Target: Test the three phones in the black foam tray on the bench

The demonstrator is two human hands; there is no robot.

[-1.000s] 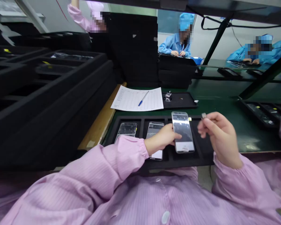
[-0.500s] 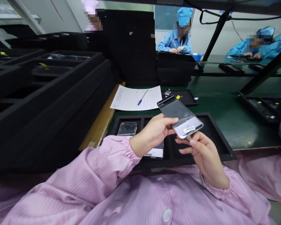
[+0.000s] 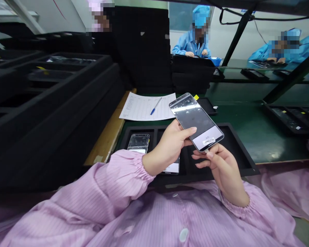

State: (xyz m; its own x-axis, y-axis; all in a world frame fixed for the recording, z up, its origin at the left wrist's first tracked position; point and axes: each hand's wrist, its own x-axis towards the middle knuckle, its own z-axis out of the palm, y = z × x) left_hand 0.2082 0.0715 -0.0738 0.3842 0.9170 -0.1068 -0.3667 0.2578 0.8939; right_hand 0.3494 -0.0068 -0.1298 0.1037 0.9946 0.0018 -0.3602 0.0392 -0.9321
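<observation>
My left hand [image 3: 175, 142] is closed around the left side of a smartphone [image 3: 193, 115], its thumb lying over the screen. The phone is tilted, screen towards me, with a barcode label [image 3: 209, 141] near its lower edge and a yellow tab [image 3: 196, 97] at the far edge. At the bottom edge of the phone, my right hand [image 3: 218, 161] pinches a small light metallic piece [image 3: 206, 150], mostly hidden by the fingers. Two more phones lie in the black tray underneath: one phone [image 3: 139, 142] at the left, another phone [image 3: 173, 168] partly covered by my left wrist.
Behind the black foam tray [image 3: 243, 151] lie a printed sheet [image 3: 136, 106] with a blue pen [image 3: 156, 106] and a small dark tray [image 3: 208, 106]. Stacked black trays [image 3: 54, 113] rise at left. Another tray [image 3: 288, 120] stands right. Co-workers sit across the bench.
The phone's far end has tipped up slightly, and bright reflections now show on its screen. Both hands keep their hold. The view has shifted a little.
</observation>
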